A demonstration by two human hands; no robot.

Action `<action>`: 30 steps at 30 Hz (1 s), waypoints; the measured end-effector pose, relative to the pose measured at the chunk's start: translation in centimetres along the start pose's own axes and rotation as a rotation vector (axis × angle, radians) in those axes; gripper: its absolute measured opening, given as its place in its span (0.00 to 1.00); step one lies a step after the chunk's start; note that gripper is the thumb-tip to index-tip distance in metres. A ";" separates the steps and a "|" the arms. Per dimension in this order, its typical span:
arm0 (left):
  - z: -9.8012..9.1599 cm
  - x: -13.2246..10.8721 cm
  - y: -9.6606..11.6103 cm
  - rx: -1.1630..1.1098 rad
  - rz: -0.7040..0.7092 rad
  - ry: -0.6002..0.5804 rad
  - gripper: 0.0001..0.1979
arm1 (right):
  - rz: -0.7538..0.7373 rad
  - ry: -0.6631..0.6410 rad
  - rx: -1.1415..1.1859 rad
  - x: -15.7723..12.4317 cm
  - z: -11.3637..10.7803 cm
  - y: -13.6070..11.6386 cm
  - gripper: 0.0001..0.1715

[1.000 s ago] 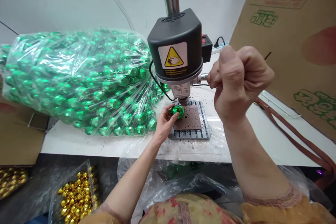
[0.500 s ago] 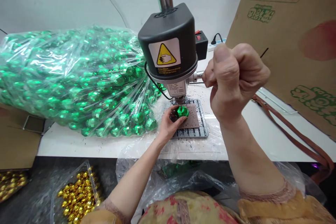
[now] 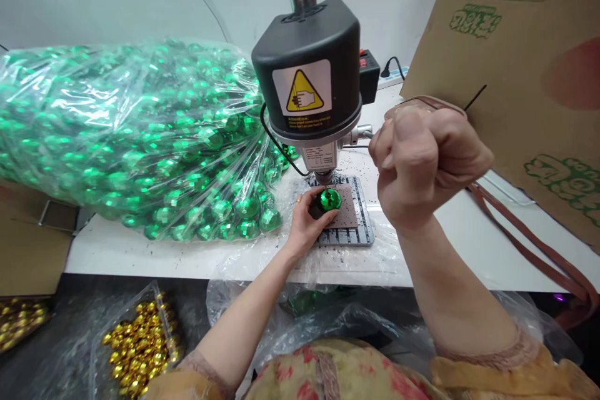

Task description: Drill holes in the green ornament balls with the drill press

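Observation:
Under the black bench drill press [image 3: 307, 75], a shiny green bauble [image 3: 330, 199] rests on a brown pad [image 3: 347, 209] over the slotted metal base [image 3: 365, 234]. My left hand [image 3: 307, 219] grips the bauble from its left side, thumb in front and fingers behind. The drill bit meets the top of the bauble; whether it has gone in I cannot tell. My right hand [image 3: 422, 159] is closed in a fist around the drill press's feed lever [image 3: 360, 132], whose grip is hidden inside the fingers. Dark shavings lie scattered over the base.
A large clear bag [image 3: 140, 137] full of green faceted baubles lies on the white table [image 3: 154, 259] to the left. At the right stands a cardboard box [image 3: 515, 75], with a brown strap [image 3: 525, 244] before it. Below left, a clear bin [image 3: 96, 356] holds gold baubles [image 3: 140, 344].
My right fist has moved slightly down and to the right on the lever. My left hand still holds the bauble under the bit. The whole view has shifted a little.

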State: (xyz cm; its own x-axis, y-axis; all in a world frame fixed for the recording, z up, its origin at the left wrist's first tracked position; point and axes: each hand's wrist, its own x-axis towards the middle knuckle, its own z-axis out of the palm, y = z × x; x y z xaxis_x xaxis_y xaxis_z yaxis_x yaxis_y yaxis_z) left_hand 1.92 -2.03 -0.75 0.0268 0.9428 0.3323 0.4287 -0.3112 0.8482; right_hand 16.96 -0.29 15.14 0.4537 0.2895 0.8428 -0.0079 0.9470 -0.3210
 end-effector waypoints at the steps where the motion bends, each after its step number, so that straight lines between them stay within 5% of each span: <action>1: 0.0 0.0 0.0 0.005 0.004 0.000 0.26 | -0.019 0.014 0.003 -0.1 0.0 0.1 0.29; 30: 0.2 -0.2 -0.3 -0.052 0.031 0.013 0.25 | -0.155 -0.048 0.030 -2.3 -1.8 1.4 0.29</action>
State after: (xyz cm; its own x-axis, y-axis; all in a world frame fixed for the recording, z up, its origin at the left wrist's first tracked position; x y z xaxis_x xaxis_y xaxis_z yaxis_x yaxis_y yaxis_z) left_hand 1.95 -2.13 -1.11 0.0270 0.9311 0.3638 0.3807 -0.3461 0.8575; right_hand 17.55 0.09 11.97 0.4083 0.1452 0.9012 0.0321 0.9844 -0.1731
